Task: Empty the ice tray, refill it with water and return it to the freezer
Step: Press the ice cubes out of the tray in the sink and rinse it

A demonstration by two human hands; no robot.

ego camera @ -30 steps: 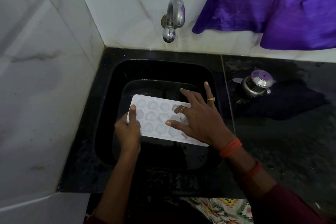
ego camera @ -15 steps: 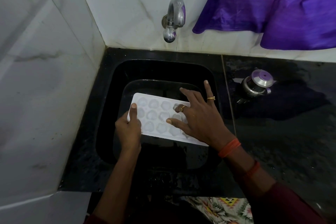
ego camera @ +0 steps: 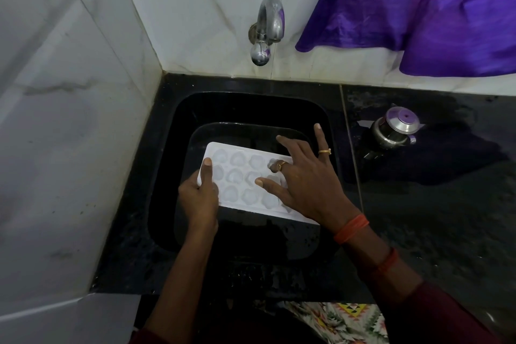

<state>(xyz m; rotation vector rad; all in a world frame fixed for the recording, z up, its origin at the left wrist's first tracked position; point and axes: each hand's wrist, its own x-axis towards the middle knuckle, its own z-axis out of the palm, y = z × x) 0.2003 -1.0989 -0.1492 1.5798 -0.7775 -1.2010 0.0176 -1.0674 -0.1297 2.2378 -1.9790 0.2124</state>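
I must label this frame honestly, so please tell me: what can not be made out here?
Head view:
Right end of the ice tray: covered by the right hand.
Fingers of the left hand below the tray: hidden by the tray; only the thumb shows.
Cell contents, ice or water: too pale, blurred.
Bottom of the sink: too dark.
Freezer: outside the frame.

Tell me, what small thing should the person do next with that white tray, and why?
Probably press the right hand, spread on the ice tray, down to loosen any cubes into the black sink below; the left hand grips the tray's left end, and the tap shows no water yet.
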